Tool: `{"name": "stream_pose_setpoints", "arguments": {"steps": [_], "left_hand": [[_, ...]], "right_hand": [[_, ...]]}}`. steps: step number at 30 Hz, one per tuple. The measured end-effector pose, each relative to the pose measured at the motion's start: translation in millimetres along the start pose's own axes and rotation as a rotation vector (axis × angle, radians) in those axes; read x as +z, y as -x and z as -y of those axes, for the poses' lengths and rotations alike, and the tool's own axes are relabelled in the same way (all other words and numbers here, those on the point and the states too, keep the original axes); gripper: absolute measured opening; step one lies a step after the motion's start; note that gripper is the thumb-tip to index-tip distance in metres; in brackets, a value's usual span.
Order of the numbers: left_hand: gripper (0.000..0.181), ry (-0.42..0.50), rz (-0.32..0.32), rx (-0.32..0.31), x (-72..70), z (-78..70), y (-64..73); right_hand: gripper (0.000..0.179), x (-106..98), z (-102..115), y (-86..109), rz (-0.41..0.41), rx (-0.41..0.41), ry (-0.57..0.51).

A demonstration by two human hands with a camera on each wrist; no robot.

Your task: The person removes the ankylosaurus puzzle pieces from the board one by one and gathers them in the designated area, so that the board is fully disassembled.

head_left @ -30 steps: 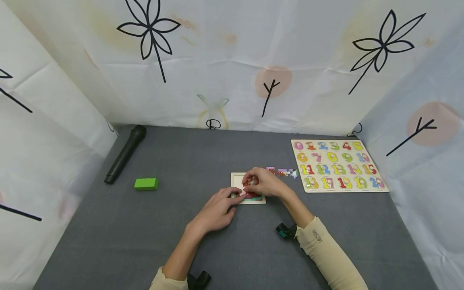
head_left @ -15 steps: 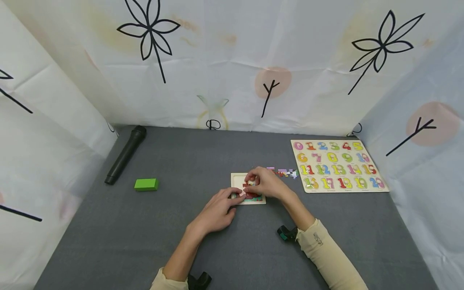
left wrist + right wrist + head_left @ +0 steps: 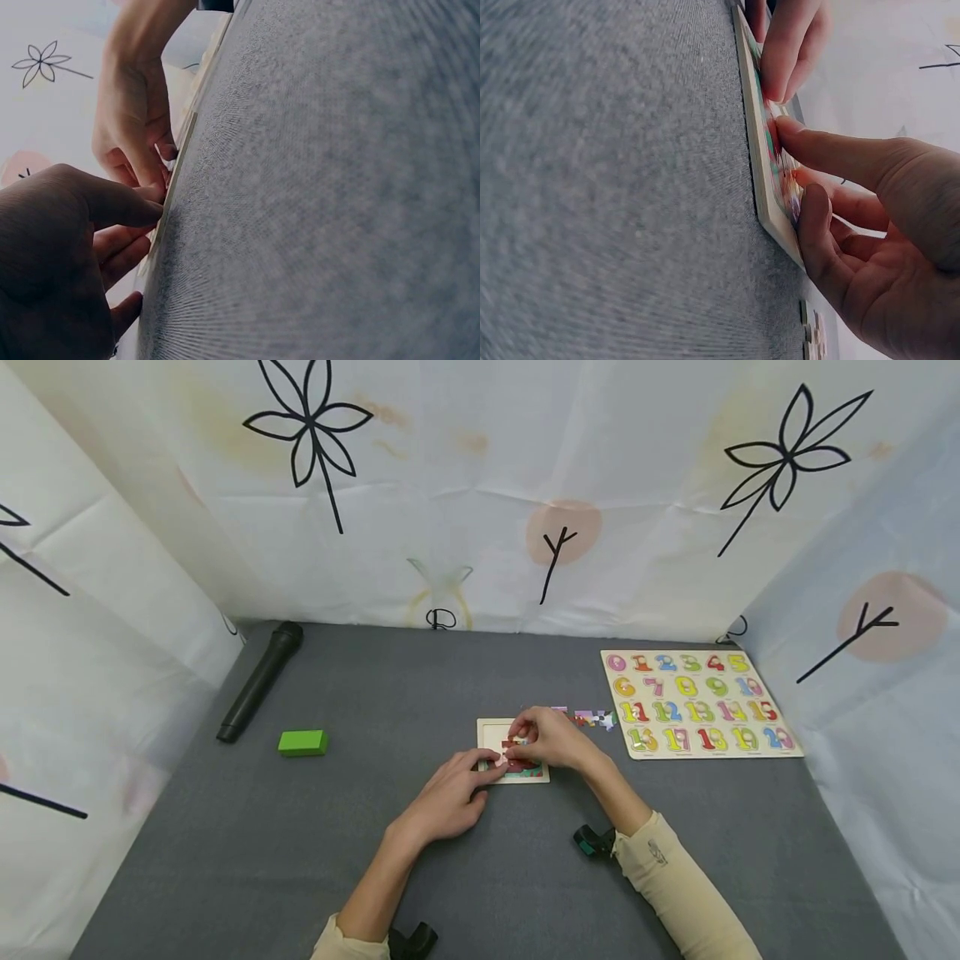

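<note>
A small wooden jigsaw puzzle board (image 3: pixel 491 727) lies on the grey table, its tray partly filled with red and teal picture pieces. My left hand (image 3: pixel 450 797) rests over its left side, fingers extended and the fingertips pressing on the picture. From the right, my right hand (image 3: pixel 551 737) bends its thumb and index finger about a reddish puzzle piece (image 3: pixel 510 745) on the board. The right wrist view has the thumb (image 3: pixel 799 135) down on the picture, close to the left fingertips. Much of the puzzle is hidden beneath both hands.
Several loose puzzle pieces (image 3: pixel 596 718) lie just right of the board. Beyond them is a large number puzzle (image 3: pixel 701 703). At the left are a green block (image 3: pixel 302 742) and a black microphone (image 3: pixel 260 681). White printed cloth (image 3: pixel 480 468) encloses the table's back and sides.
Over the last second my right hand's index finger has shifted slightly right over the board, exposing a little more of the red piece. The left hand stays where it was.
</note>
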State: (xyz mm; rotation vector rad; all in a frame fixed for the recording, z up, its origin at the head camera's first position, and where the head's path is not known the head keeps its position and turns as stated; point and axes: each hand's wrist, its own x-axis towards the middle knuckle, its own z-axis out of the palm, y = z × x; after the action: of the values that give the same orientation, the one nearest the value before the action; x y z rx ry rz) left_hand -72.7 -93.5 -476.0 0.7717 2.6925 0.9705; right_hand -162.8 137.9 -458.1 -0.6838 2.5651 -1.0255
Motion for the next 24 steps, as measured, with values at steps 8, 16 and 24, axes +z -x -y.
{"name": "stream_pose_setpoints", "arguments": {"steps": [8, 16, 24], "left_hand": [[0.049, 0.006, 0.005, -0.014, 0.5, 1.2, -1.1], [0.050, 0.012, -0.004, 0.003, -0.5, -0.7, -1.3], [0.049, 0.034, 0.009, -0.023, -0.4, -1.2, -1.5]], "right_hand": [[0.025, -1.4, 1.5, -0.3, 0.024, -0.001, -0.005], [0.026, -2.7, 2.5, 0.1, 0.034, -0.047, -0.002], [0.015, -2.5, -1.9, 2.7, 0.026, -0.090, -0.025]]}}
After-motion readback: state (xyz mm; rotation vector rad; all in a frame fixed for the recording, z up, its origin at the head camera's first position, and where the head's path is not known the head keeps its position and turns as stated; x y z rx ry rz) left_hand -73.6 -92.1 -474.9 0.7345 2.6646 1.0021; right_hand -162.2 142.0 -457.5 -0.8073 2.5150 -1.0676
